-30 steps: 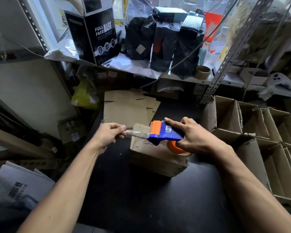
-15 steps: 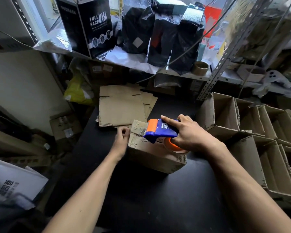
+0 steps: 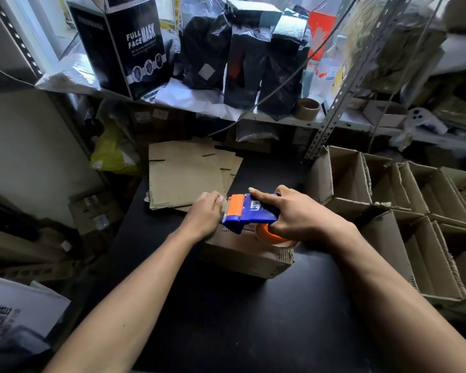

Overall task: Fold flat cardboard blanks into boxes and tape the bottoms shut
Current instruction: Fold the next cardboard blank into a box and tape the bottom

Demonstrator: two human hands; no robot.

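"FULL FACE MASK", black carton (image 3: 124, 47)

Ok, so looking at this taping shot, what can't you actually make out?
Head view only:
- Tape seam on the box: covered by the tape dispenser and both hands.
- Left hand fingertips: curled out of sight at the box's far end, so its hold is unclear.
- Tape roll: mostly hidden under the right hand.
- Dispenser label: too small to read.

The left hand (image 3: 205, 211) and tape dispenser (image 3: 249, 211) hide the box (image 3: 242, 254) top at frame centre; its tape cannot be made out.
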